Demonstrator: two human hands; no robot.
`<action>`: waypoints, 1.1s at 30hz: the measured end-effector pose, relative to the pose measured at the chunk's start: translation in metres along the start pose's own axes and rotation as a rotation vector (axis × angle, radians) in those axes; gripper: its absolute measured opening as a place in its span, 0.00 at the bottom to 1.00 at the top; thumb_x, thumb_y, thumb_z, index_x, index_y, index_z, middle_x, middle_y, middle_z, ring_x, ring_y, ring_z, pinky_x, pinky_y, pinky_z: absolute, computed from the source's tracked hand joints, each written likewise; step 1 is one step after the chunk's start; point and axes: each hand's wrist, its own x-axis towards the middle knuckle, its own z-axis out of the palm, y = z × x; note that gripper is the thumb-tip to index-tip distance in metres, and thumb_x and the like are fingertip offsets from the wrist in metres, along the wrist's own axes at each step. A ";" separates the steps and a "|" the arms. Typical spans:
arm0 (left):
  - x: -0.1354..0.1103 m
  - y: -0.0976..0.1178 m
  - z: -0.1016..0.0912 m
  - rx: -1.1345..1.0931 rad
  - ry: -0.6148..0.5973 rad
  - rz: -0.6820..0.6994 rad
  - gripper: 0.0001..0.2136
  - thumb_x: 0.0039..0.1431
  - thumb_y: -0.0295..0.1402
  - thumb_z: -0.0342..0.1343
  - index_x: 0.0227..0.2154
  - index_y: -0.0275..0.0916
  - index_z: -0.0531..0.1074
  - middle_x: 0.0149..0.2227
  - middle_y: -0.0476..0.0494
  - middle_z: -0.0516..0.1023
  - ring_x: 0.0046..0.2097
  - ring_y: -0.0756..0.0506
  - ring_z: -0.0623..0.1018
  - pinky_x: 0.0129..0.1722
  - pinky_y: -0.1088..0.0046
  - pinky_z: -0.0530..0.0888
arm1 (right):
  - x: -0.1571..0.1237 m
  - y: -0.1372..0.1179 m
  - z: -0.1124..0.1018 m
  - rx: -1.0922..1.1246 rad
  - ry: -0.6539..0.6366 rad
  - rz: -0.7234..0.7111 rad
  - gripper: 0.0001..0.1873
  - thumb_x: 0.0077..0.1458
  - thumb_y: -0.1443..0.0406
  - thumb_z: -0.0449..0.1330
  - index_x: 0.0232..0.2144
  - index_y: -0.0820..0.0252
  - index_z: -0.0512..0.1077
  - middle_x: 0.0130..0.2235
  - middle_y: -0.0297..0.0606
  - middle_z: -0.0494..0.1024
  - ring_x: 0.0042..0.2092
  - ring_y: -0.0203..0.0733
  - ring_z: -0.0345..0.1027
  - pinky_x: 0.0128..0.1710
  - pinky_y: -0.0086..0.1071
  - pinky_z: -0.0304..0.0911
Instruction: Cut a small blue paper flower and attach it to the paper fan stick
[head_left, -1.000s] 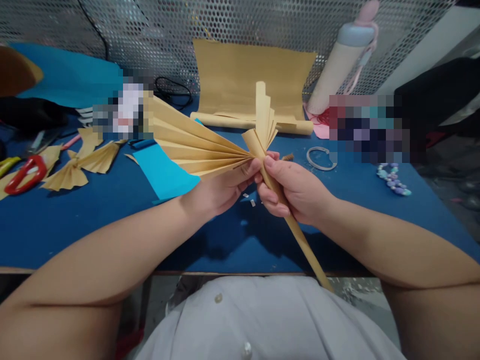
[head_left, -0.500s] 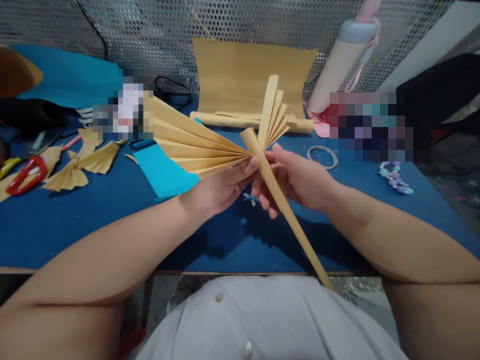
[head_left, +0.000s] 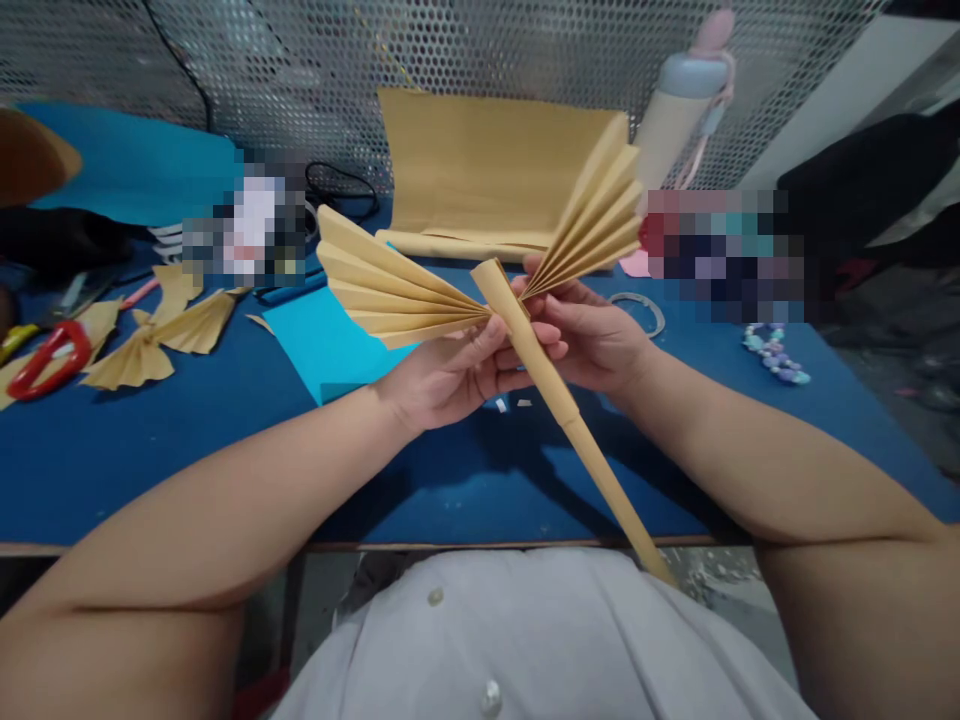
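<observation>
Bench: a blue-topped worktable [head_left: 150, 480] fills the view, with a perforated metal screen [head_left: 465, 50] set behind it.

Body: a pale buttoned shirt [head_left: 525, 640] is seen below the table edge, and both forearms are extended over the tabletop.

Back of table: a kraft paper sheet [head_left: 480, 150] is propped up behind a paper roll [head_left: 450, 245], and a pale bottle with a pink top [head_left: 679, 110] is stood against the screen.

Left of table: red-handled scissors [head_left: 49, 360] and a pleated paper bow [head_left: 142, 345] are laid down, with a blue card sheet [head_left: 322, 340] placed nearer the hands.

Right of table: a metal ring [head_left: 645, 312] and a bead strand [head_left: 772, 367] are laid down; the items beside them are hidden by pixelation.

Held piece: a pleated paper fan [head_left: 397, 290] and a second pleated paper fan [head_left: 585, 215] are held in the air above the table, joined at a rolled paper stick [head_left: 555, 400], whose lower end is extended past the table edge.

Left hand [head_left: 450, 375]: the fingers are curled closed, and the stick and the base of the first fan are gripped, with the thumb pressed on the pleats.

Right hand [head_left: 592, 340]: the fingers are curled around the back of the stick, and the base of the second fan is gripped.
</observation>
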 end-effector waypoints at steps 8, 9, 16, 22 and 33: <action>0.003 -0.002 -0.005 0.002 -0.058 -0.059 0.14 0.58 0.42 0.65 0.43 0.40 0.82 0.44 0.47 0.85 0.51 0.45 0.82 0.50 0.75 0.79 | 0.001 -0.001 0.001 -0.296 0.022 -0.233 0.09 0.48 0.68 0.72 0.31 0.54 0.76 0.36 0.31 0.75 0.40 0.33 0.72 0.47 0.28 0.72; 0.003 -0.002 -0.005 0.004 -0.057 -0.063 0.14 0.58 0.43 0.65 0.42 0.40 0.82 0.44 0.47 0.85 0.51 0.45 0.82 0.49 0.75 0.79 | 0.001 0.000 0.001 -0.339 0.035 -0.256 0.08 0.49 0.67 0.72 0.31 0.53 0.77 0.37 0.32 0.75 0.41 0.34 0.72 0.48 0.30 0.72; 0.002 0.001 -0.002 0.041 0.002 -0.012 0.14 0.59 0.44 0.64 0.40 0.40 0.83 0.43 0.47 0.85 0.50 0.46 0.83 0.47 0.77 0.80 | -0.014 0.009 -0.001 -0.702 0.128 -0.474 0.08 0.59 0.61 0.62 0.41 0.47 0.79 0.49 0.36 0.73 0.54 0.44 0.69 0.61 0.42 0.67; 0.003 0.004 -0.002 0.060 0.064 0.015 0.13 0.60 0.42 0.64 0.44 0.42 0.81 0.46 0.47 0.85 0.51 0.43 0.82 0.49 0.72 0.81 | -0.022 0.015 0.007 -0.866 0.204 -0.574 0.11 0.65 0.58 0.58 0.45 0.45 0.79 0.53 0.36 0.70 0.56 0.43 0.69 0.61 0.40 0.68; 0.000 0.005 -0.001 0.085 0.087 0.107 0.19 0.54 0.43 0.68 0.47 0.43 0.79 0.48 0.49 0.83 0.51 0.45 0.82 0.46 0.76 0.79 | -0.021 0.028 0.024 -0.463 0.191 -0.371 0.15 0.60 0.54 0.62 0.47 0.51 0.76 0.58 0.36 0.70 0.60 0.45 0.67 0.62 0.39 0.67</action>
